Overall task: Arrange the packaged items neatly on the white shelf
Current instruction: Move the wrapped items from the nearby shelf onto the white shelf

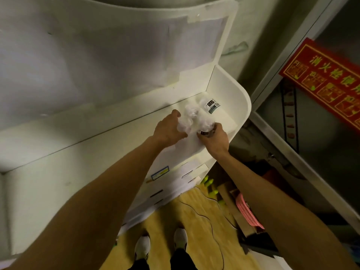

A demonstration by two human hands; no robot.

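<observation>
Clear crinkled packaged items [196,115], one with a printed label [212,105].

Red sign [327,80] right; pink basket [247,213] on floor.

This looks like a storeroom or back room. A white shelf [229,98] with price-type labels [160,172] on its front edge fills ten o'clock. At three o'clock a metal cabinet frame [276,133] carries a red fire-hydrant notice [327,82]. At five o'clock, cardboard [233,207] and a pink basket [247,213] lie on yellow flooring [165,217].
</observation>
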